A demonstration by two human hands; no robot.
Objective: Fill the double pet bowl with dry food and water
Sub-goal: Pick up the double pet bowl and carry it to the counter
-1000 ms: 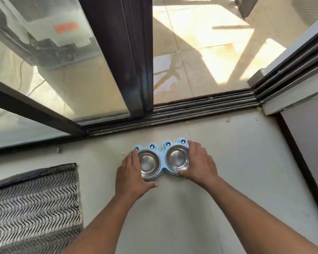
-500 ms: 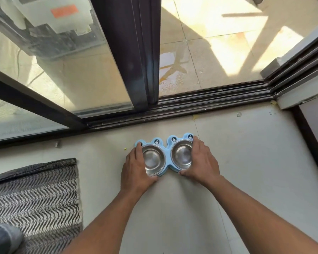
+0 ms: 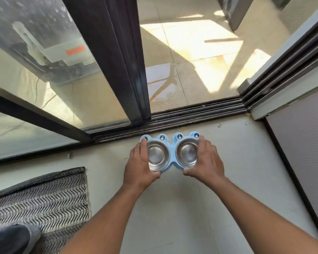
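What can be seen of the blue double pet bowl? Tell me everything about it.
The double pet bowl is a light blue holder, plastic by its look, with four rounded bumps bearing cartoon eyes along its far edge. Two shiny steel bowls sit side by side in it, both empty and dry. It is level, close to the sliding door track. The left hand grips its left end and the right hand its right end, thumbs at the near edge.
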